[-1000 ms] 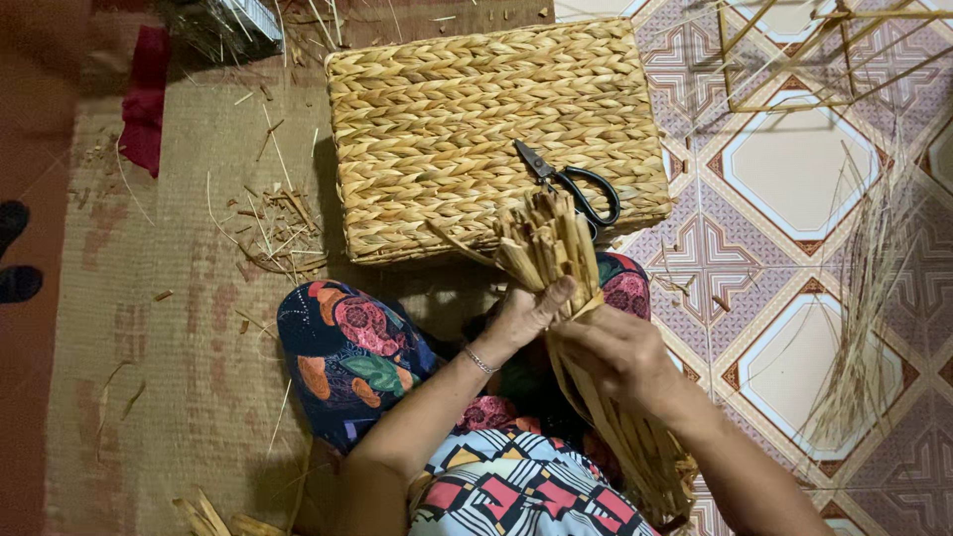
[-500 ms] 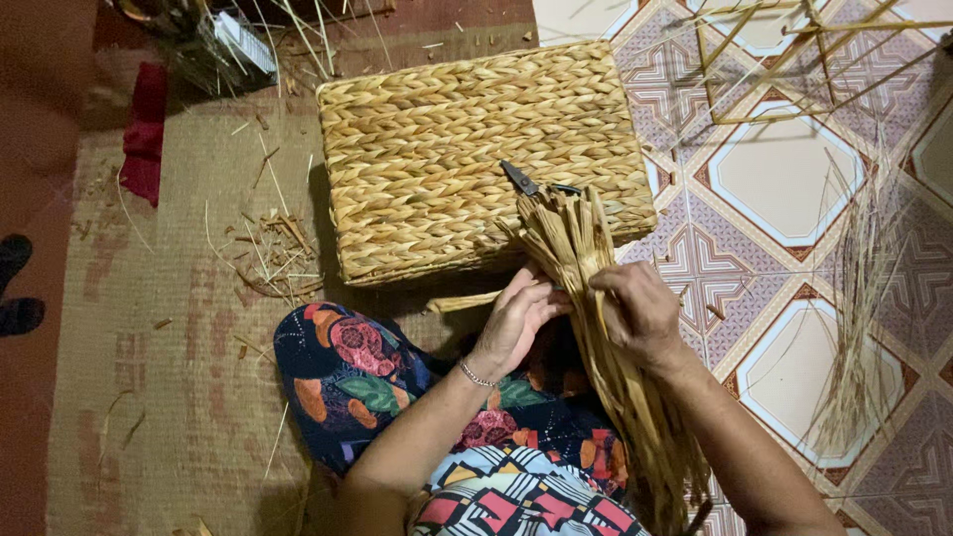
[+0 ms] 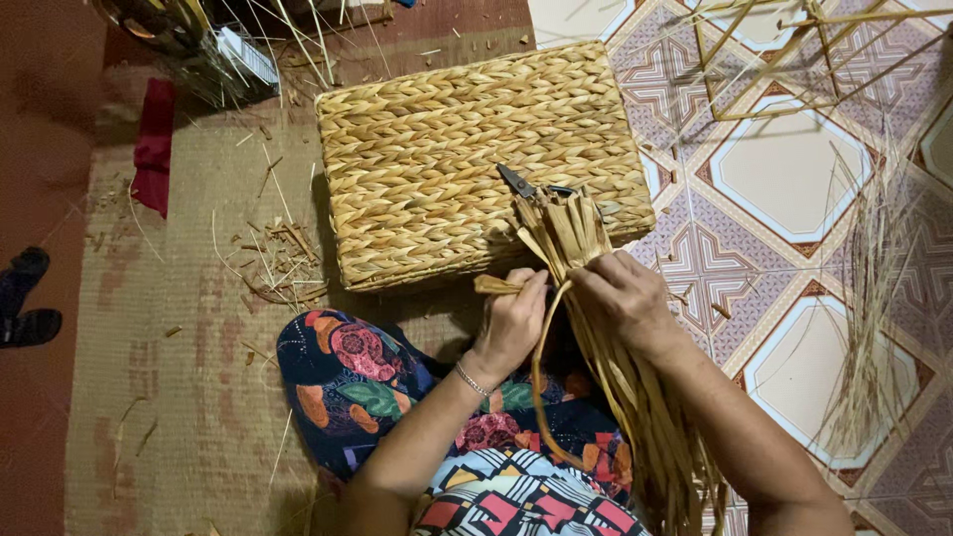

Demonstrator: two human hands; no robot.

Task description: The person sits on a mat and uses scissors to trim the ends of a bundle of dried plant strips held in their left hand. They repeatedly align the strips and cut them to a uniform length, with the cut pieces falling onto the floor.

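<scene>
Dried, straw-coloured plant strips make up the bundle of strips (image 3: 596,328) that both hands work on at the centre of the view. The right hand (image 3: 630,298) is closed around the bundle just below its fanned top ends, which overlap the near edge of the woven basket (image 3: 467,149) at about 12 o'clock from the hands. The left hand (image 3: 516,318) pinches one loose strip (image 3: 541,387) between thumb and fingers, drawn aside toward 9 o'clock; this strip bows down in a long curve toward the lap at 6 o'clock.

I judge the strips light, flat and springy: they flex into a loop without kinking, yet look dry enough to split or crack if folded sharply. A firm wrap around the gathered stalks near the top seems the best hold for the bundle, and a fingertip pinch near the end suits a single strip, since the surface looks smooth and may slide.

Counted: one bundle, its strips too many and too overlapped to number; one strip pulled apart; one basket; one pair of scissors (image 3: 531,186) lying on the basket at 12 o'clock, partly hidden by the strip ends; one red cloth (image 3: 152,149) at 10 o'clock; one sheaf of loose thin straw (image 3: 874,298) on the tiled floor (image 3: 794,179) at 3 o'clock. Short offcuts (image 3: 283,258) litter the mat (image 3: 189,397) at 9 o'clock.
</scene>
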